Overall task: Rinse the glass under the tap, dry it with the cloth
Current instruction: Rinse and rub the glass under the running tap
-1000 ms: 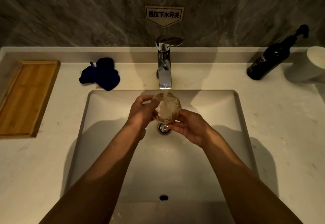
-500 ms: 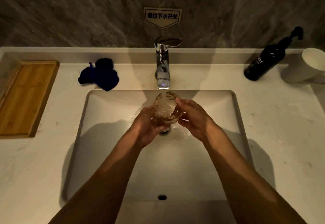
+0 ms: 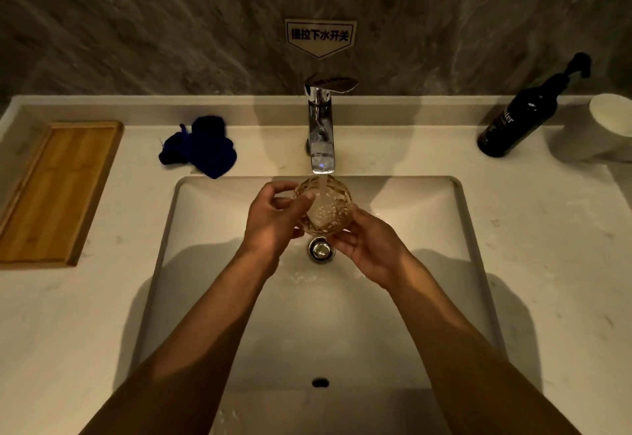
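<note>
Head view: tabletop w/ sink; tray far left, cloth by tap. Bottle label partly reads "ter". Wall sign: "提拉下水开关". Both hands, left & right, grip glass under stream.

Dim warm light; dark marbled wall, pale stone counter, white basin.

- Wooden tray, far left of counter
- Dark pump bottle, leaning, back right
- White cup, beside bottle
- Wall sign
</note>
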